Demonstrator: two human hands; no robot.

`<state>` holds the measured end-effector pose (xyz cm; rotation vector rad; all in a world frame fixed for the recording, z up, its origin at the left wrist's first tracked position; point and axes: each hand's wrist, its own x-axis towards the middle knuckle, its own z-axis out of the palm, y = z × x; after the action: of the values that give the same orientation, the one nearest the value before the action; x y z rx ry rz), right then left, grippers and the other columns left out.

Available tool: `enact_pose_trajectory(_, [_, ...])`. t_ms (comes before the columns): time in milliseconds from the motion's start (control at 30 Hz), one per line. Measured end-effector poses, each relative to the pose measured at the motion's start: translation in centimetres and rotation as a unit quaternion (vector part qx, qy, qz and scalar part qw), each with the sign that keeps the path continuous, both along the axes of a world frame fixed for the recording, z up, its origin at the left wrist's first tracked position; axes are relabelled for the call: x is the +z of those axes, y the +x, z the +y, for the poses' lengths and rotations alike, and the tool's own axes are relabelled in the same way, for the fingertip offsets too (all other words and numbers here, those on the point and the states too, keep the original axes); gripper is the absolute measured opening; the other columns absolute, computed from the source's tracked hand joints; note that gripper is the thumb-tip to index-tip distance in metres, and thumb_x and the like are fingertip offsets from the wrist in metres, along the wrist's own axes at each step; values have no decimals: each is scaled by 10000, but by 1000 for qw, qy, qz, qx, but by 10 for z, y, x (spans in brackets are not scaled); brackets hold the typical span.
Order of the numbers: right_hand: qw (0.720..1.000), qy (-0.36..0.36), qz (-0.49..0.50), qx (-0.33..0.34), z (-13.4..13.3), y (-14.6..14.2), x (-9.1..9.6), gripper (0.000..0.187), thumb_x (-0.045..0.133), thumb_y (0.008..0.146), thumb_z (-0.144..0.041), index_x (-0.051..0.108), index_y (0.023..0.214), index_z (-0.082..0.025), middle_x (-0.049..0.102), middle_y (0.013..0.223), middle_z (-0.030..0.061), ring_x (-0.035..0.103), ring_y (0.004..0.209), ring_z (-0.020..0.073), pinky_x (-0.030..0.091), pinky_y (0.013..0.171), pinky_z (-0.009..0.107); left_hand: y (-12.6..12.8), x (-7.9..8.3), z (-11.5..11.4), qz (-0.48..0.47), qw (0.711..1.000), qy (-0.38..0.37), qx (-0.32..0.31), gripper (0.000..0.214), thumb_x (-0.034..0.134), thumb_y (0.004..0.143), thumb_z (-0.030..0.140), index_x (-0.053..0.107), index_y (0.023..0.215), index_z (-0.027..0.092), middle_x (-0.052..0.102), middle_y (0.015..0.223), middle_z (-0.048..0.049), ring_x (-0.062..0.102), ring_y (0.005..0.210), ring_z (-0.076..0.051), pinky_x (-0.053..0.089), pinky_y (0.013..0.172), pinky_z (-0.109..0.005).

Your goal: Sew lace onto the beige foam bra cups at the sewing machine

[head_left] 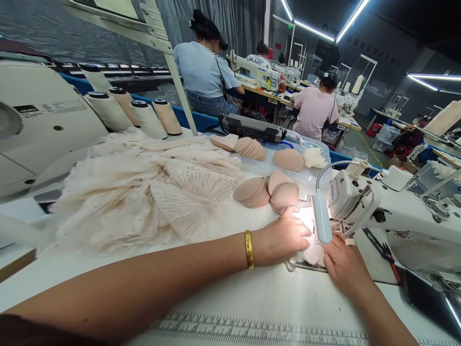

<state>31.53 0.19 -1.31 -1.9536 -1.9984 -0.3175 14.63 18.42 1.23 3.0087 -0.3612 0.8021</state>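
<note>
My left hand, with a gold bangle at the wrist, has its fingers bent down on a pale fabric piece under the lit sewing machine. To the right of the lamp, my right hand lies with its fingers stretched toward the presser foot area. The lamp head hides part of the fabric and the needle area; glare washes out the rest. Just beyond my left hand sit stacks of beige bra cups. The white sewing machine stands at the right.
Cream lace fabric is heaped on the left. Thread cones stand behind it. A plastic tray holds more cups. Scissors and a dark phone-like slab lie right. A ruler strip runs along the front. Co-workers sit beyond.
</note>
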Motion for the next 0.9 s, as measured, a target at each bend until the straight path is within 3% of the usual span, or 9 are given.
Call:
enact_pose_trajectory(400, [1000,-1,2,3,0,2,-2,474,426,939,-52,588,1349,-225,717,1224,79,606,1167,306,566,855,433,1,-7,3,11,1000,-18,-6,194,566,785,8,601,713,184,606,754,-22,552,777,-181,394,919,-407])
enact_pose_trajectory(700, [994,107,-11,-33,-2,6,9,316,441,1017,-197,599,1291,-204,733,1107,133,676,987,308,599,862,516,2,-3,4,24,999,-25,-4,103,609,855,106,660,869,194,644,829,-38,585,866,-212,387,989,-447])
enact_pose_trajectory(900, [993,110,19,-34,2,3,13,270,431,1025,-195,593,1241,-208,722,1101,136,679,1016,307,618,835,488,3,-4,4,24,999,-26,-4,119,622,822,93,663,862,197,648,848,-42,581,875,-218,387,977,-447])
